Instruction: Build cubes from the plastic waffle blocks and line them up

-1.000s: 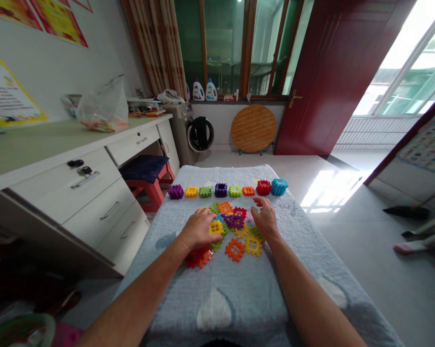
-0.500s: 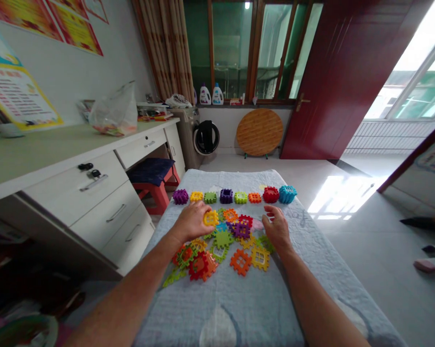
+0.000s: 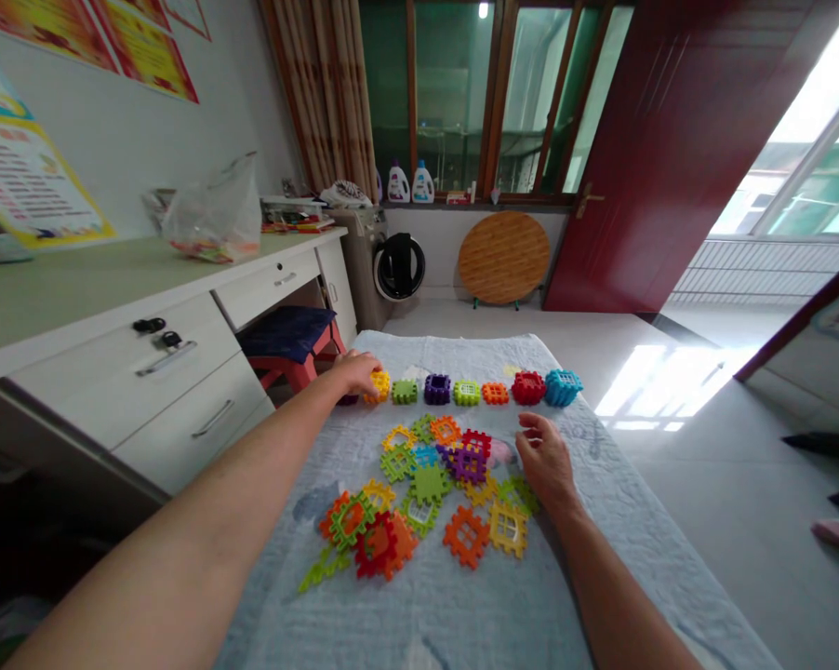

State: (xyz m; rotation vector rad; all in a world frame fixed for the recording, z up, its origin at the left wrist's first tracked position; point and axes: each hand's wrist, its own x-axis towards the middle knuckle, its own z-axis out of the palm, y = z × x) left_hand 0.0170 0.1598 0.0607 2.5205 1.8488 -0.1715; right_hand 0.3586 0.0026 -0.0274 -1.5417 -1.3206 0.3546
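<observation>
My left hand [image 3: 359,374] reaches to the far row of stacked plastic building tiles. Its fingers are closed at the yellow tile stack [image 3: 379,387], with the held yellow tile hard to tell from the stack. Under that hand the dark purple stack [image 3: 348,400] is mostly hidden. My right hand [image 3: 543,451], fingers apart and holding nothing, hovers by the right side of a loose pile. In the pile lie a green tile [image 3: 430,485], a purple tile [image 3: 470,464], orange tiles [image 3: 466,537], red tiles [image 3: 376,547] and a yellow window tile [image 3: 508,529].
Farther right in the row stand green, purple, orange, red [image 3: 528,387] and blue [image 3: 563,387] stacks. A grey-blue cloth [image 3: 503,614] covers the table. To the left are a white desk [image 3: 113,372] and a stool [image 3: 290,335]; a washing machine [image 3: 364,270] stands behind.
My left hand has carried a yellow tile from above the pile, away and to the left, to the yellow stack. My right hand stays near the pile's right side.
</observation>
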